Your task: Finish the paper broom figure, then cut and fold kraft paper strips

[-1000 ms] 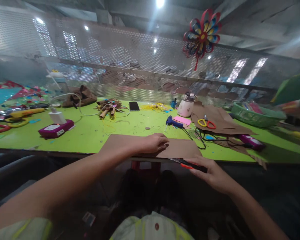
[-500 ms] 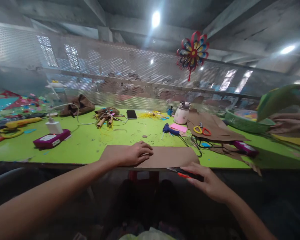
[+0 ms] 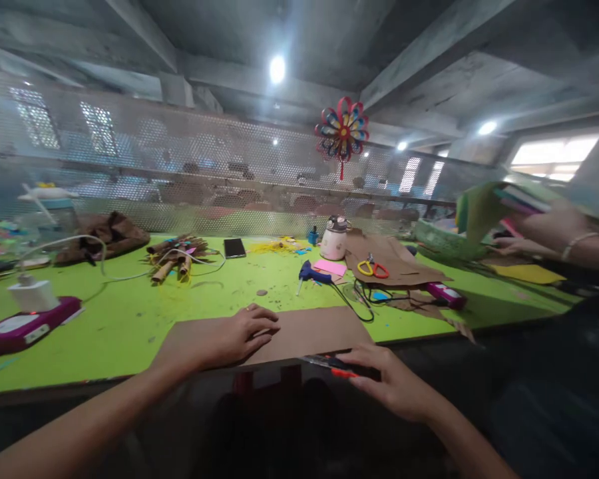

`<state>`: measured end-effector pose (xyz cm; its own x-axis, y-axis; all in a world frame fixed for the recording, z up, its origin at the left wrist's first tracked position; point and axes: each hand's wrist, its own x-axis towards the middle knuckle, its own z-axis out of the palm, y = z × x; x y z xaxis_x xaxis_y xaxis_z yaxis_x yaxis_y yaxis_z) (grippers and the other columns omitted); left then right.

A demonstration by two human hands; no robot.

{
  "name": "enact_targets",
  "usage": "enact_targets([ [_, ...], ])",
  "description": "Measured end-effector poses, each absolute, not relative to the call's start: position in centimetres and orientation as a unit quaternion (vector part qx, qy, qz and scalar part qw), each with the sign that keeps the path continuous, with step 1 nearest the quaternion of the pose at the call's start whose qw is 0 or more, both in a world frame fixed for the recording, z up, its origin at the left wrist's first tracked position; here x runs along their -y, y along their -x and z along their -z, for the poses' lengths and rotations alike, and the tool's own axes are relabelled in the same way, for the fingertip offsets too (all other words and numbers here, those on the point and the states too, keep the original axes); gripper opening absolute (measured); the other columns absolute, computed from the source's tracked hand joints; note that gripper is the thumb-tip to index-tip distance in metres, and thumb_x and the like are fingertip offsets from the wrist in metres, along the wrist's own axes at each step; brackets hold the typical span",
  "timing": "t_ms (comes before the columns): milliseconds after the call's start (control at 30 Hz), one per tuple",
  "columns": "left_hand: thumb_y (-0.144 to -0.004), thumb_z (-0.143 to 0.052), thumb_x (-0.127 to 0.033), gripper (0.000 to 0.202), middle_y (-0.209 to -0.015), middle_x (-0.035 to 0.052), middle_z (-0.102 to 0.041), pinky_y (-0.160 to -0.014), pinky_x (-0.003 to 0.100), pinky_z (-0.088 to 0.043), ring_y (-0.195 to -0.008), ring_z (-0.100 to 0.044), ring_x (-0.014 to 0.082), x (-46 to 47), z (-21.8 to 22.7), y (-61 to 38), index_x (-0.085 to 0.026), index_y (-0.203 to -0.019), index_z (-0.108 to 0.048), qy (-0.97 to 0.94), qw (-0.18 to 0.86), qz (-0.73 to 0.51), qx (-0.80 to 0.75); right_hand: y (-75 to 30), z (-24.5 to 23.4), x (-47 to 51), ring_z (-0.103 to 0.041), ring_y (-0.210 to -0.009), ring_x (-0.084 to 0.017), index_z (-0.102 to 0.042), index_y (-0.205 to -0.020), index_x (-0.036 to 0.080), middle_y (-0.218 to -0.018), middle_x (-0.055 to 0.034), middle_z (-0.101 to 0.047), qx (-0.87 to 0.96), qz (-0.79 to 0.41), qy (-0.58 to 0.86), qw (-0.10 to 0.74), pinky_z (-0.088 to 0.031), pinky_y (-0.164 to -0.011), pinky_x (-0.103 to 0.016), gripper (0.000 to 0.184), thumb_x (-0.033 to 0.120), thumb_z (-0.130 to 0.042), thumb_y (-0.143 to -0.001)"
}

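Observation:
A brown cardboard sheet [image 3: 314, 329] lies at the near edge of the green table [image 3: 130, 326]. My left hand [image 3: 234, 334] lies on the sheet with its fingers stretched out flat, pressing it down. My right hand [image 3: 392, 386] is closed round a black and red utility knife [image 3: 332, 365]. The knife's blade end points left along the sheet's near edge, just off the table.
On the table lie a blue glue gun [image 3: 312, 273], yellow and red scissors [image 3: 373, 269], a phone [image 3: 234, 247], a white jar [image 3: 333, 239], brown paper [image 3: 394, 256], a purple box [image 3: 22, 326] and cables. Another person's arm [image 3: 554, 236] holds green sheets at right by a green basket [image 3: 436, 239].
The view has swung to the right and upward. My left hand has slid left along the cardboard. The knife hand stays at the sheet's near edge. Another person's arm has come into view at right.

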<state>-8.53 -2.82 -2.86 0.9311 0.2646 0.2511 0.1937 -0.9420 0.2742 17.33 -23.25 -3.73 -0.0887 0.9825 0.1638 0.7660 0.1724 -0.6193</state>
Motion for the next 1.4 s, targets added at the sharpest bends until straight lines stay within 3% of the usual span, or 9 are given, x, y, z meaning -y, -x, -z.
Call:
enact_targets([
  [433, -0.092, -0.037, -0.037, 0.033, -0.118, 0.0076, -0.057, -0.099, 0.037, -0.036, -0.111, -0.049, 0.0198, 3.2, 2.9, 8.5, -0.023, -0.108, -0.063, -0.972, 0.134, -0.138, -0.136, -15.3, 3.7, 21.3, -0.057, -0.098, -0.019, -0.063, -0.112, 0.022, -0.104, -0.0066, -0.064, 0.735, -0.205, 0.569, 0.308, -0.043, -0.088, -0.032, 0.032, 0.02, -0.056, -0.082],
  [633, -0.093, -0.037, -0.036, 0.034, -0.117, 0.0083, -0.057, -0.098, 0.035, -0.038, -0.11, -0.05, 0.0192, 3.1, 2.8, 8.5, -0.022, -0.11, -0.062, -0.971, 0.135, -0.14, -0.136, -15.5, 4.0, 21.5, -0.046, -0.119, -0.026, -0.058, -0.121, 0.025, -0.122, -0.0087, -0.059, 0.704, -0.182, 0.633, 0.266, -0.033, -0.1, -0.042, 0.039, 0.026, -0.054, -0.083],
  [867, -0.093, -0.035, -0.036, 0.036, -0.11, 0.0096, -0.059, -0.094, 0.033, -0.04, -0.106, -0.052, 0.0185, 1.7, 1.7, 8.1, -0.02, -0.105, -0.064, -0.974, 0.112, -0.151, -0.123, -15.1, 2.6, 18.9, -0.058, -0.089, -0.02, -0.064, -0.111, 0.023, -0.097, -0.0058, -0.067, 0.748, -0.125, 0.581, 0.295, -0.044, -0.08, -0.033, 0.031, 0.021, -0.056, -0.081],
  [1067, -0.092, -0.038, -0.036, 0.036, -0.107, 0.0118, -0.061, -0.093, 0.033, -0.042, -0.104, -0.054, 0.0197, 1.8, 2.5, 8.1, -0.016, -0.102, -0.066, -0.964, 0.104, -0.165, -0.182, -17.0, 4.1, 15.8, -0.053, -0.092, -0.021, -0.065, -0.105, 0.022, -0.091, -0.0065, -0.065, 0.787, -0.036, 0.561, 0.255, -0.042, -0.083, -0.036, 0.023, 0.024, -0.055, -0.084],
  [1233, -0.091, -0.037, -0.043, 0.04, -0.114, 0.0103, -0.06, -0.095, 0.037, -0.041, -0.11, -0.051, 0.0235, 3.0, 1.9, 8.2, -0.021, -0.114, -0.061, -0.974, 0.071, -0.115, -0.18, -18.0, 5.7, 15.9, -0.051, -0.097, -0.021, -0.063, -0.108, 0.022, -0.099, -0.0077, -0.062, 0.786, 0.015, 0.556, 0.27, -0.041, -0.088, -0.039, 0.025, 0.022, -0.053, -0.085],
  [1400, -0.084, -0.042, -0.055, 0.048, -0.127, 0.0095, -0.054, -0.096, 0.045, -0.041, -0.116, -0.048, 0.0307, 3.3, 3.1, 8.5, -0.029, -0.122, -0.056, -0.978, 0.036, -0.108, -0.177, -18.9, 6.6, 17.4, -0.052, -0.101, -0.021, -0.059, -0.112, 0.023, -0.106, -0.0085, -0.06, 0.756, 0.064, 0.556, 0.34, -0.037, -0.095, -0.043, 0.029, 0.023, -0.056, -0.084],
])
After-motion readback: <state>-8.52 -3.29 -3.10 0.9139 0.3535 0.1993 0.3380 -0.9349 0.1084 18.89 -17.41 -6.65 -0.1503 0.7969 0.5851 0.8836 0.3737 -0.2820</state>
